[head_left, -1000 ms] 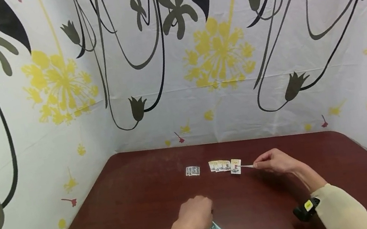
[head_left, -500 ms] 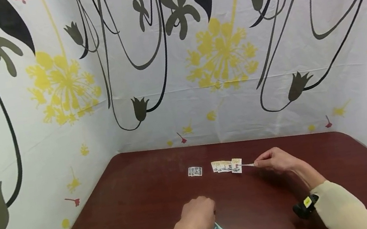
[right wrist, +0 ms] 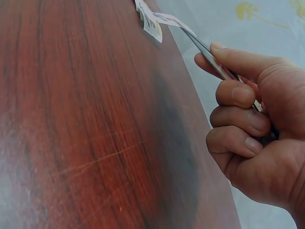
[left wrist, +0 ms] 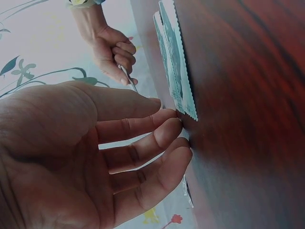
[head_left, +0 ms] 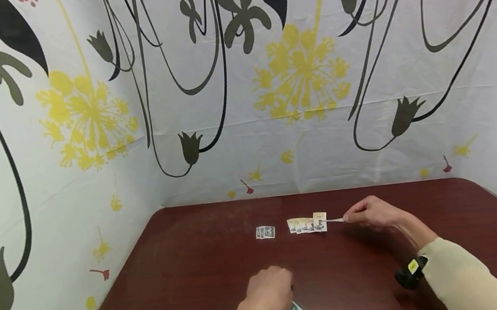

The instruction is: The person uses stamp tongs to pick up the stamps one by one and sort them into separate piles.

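Note:
My right hand (head_left: 377, 212) holds metal tweezers (right wrist: 205, 50), fingers curled round them. At their tips is a yellow-and-white postage stamp (head_left: 320, 223), overlapping the right end of a row of similar stamps (head_left: 298, 225). My left hand (head_left: 269, 292) is low over the table at the front, its fingers loosely bent and holding nothing in the left wrist view. Its fingertips are close to the tabletop, beside larger green stamps (left wrist: 174, 57) with perforated edges. In the head view that hand partly covers the green stamps.
A short overlapping row of small grey stamps (head_left: 265, 232) lies left of the yellow row. Everything rests on a dark red-brown wooden table (head_left: 189, 273). Flower-patterned cloth (head_left: 220, 100) rises along the table's back and sides.
With the tweezers, my right hand has moved the yellow stamp slightly away from me, more level with its row. My left hand stays in place. The head view has shifted a little.

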